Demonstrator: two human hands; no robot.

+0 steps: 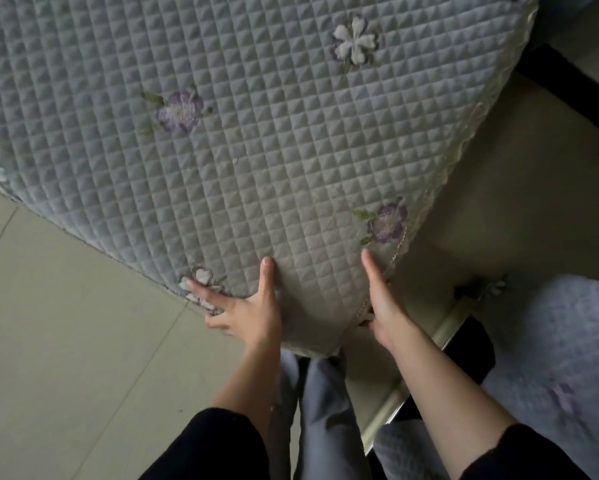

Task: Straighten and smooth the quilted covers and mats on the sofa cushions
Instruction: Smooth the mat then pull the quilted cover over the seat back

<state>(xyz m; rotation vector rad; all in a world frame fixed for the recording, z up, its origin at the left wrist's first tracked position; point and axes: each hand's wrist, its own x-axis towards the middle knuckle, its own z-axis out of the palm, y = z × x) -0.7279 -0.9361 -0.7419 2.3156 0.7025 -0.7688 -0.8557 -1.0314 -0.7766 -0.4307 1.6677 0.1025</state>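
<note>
While quilted cover is lying spread toward 12 o'clock, L hand at 7 is pressing its near corner, fingers splayed flat. R hand at 5 is gripping lace trim, thumb on top, fingers curled under.

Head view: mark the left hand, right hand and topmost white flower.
left hand (pixel 249 311), head view, back of hand.
right hand (pixel 384 304), head view, back of hand.
topmost white flower (pixel 355 40), head view, its centre.

We note a pale tiled floor at the left, grout lines running diagonally. At the right, a plain beige surface is bounded above by a dark strip; lower down, a pale trim bar edges a black gap. Lighting is dim and even.
</note>
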